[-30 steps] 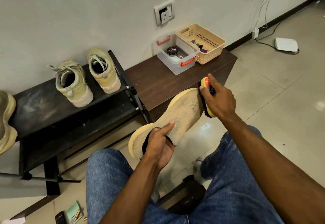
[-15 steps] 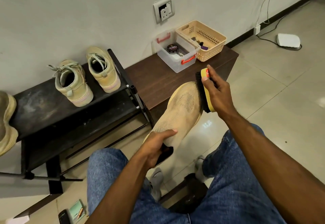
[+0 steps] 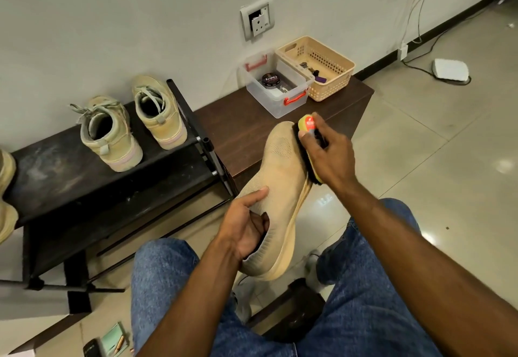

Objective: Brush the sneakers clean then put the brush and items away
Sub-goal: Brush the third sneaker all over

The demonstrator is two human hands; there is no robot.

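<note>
Your left hand (image 3: pixel 246 227) is gripping the tan sneaker (image 3: pixel 276 188) at its opening, fingers tucked inside and thumb lying along the upper, holding it up above your knees. Its long axis is running away from you, toe pointing up toward the brown bench (image 3: pixel 246 129). Your right hand (image 3: pixel 329 157) is curling around the yellow brush (image 3: pixel 307 127), whose black bristles seem to be pressing against the toe's right edge
</note>
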